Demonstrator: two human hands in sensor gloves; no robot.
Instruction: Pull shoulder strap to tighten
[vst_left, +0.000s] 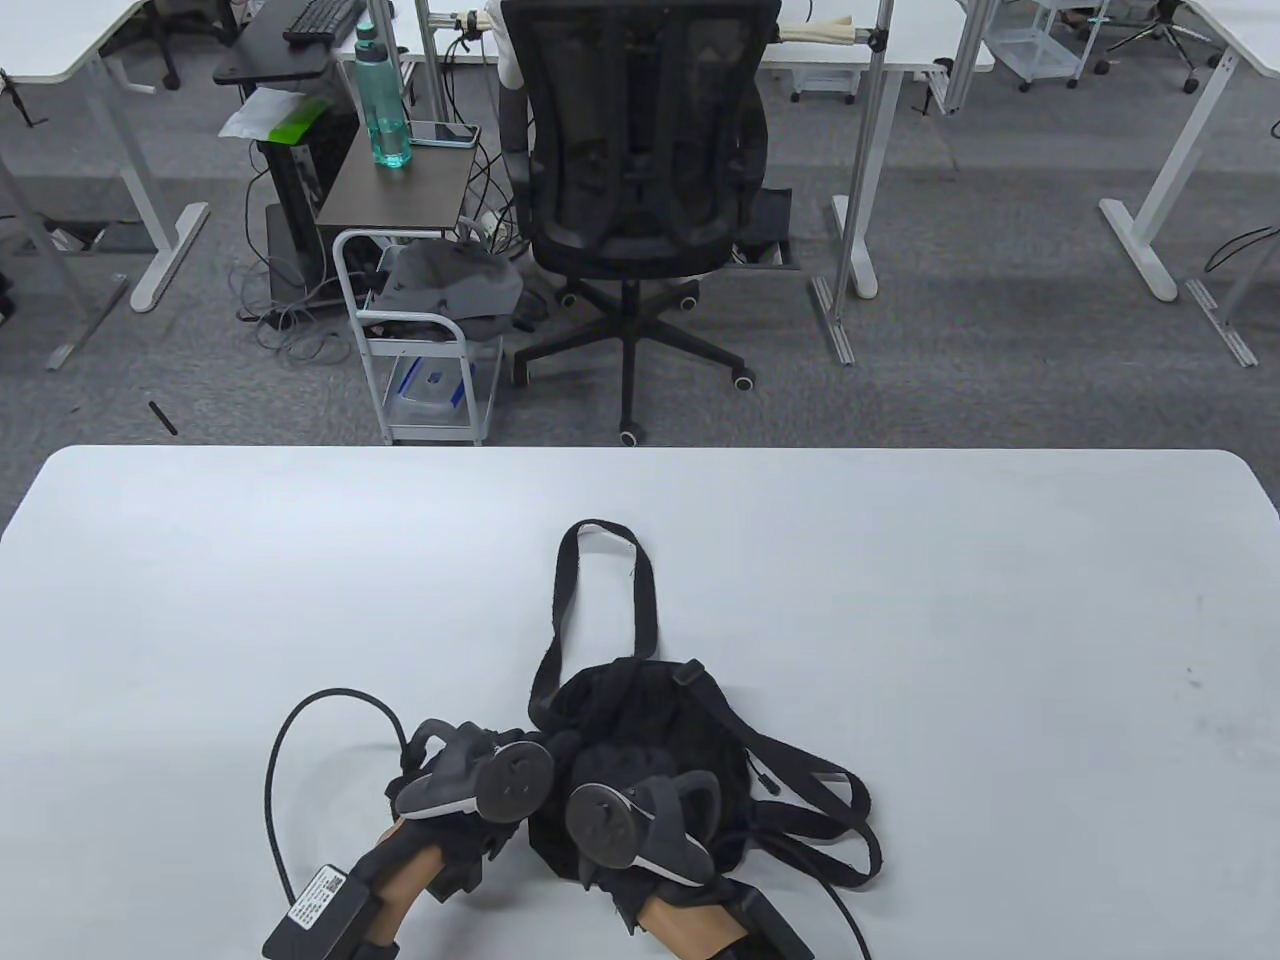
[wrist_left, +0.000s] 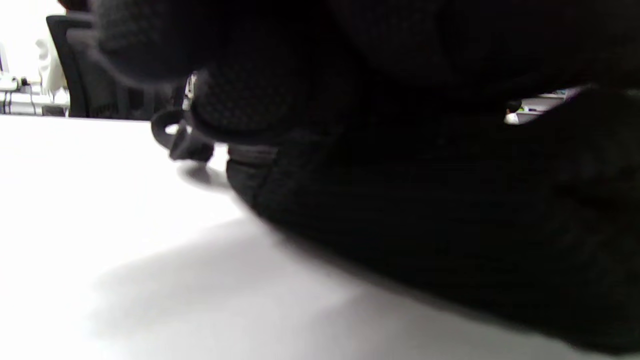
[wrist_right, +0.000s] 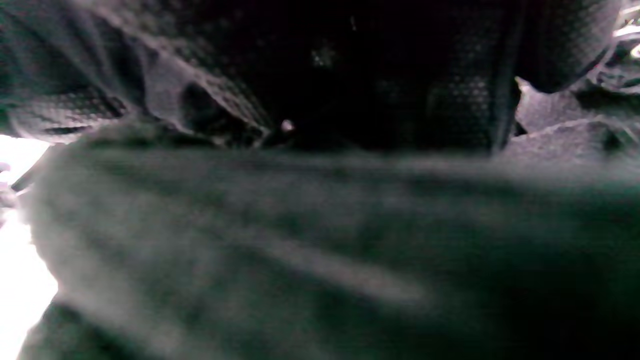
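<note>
A black fabric bag (vst_left: 650, 720) lies on the white table (vst_left: 900, 600) near its front edge. A long black shoulder strap (vst_left: 600, 590) loops away from it toward the far side. More straps (vst_left: 830, 810) trail out to the bag's right. My left hand (vst_left: 470, 780) rests at the bag's left edge; my right hand (vst_left: 640, 800) lies on top of the bag. Trackers hide the fingers in the table view. The left wrist view shows dark bag fabric (wrist_left: 425, 225) pressed close. The right wrist view is filled with blurred dark fabric (wrist_right: 320, 240). I cannot tell what either hand holds.
A black cable (vst_left: 290, 730) arcs across the table left of my left hand. Beyond the table's far edge stand a black office chair (vst_left: 640, 160), a small white cart (vst_left: 420, 330) and a side table with a green bottle (vst_left: 385, 100).
</note>
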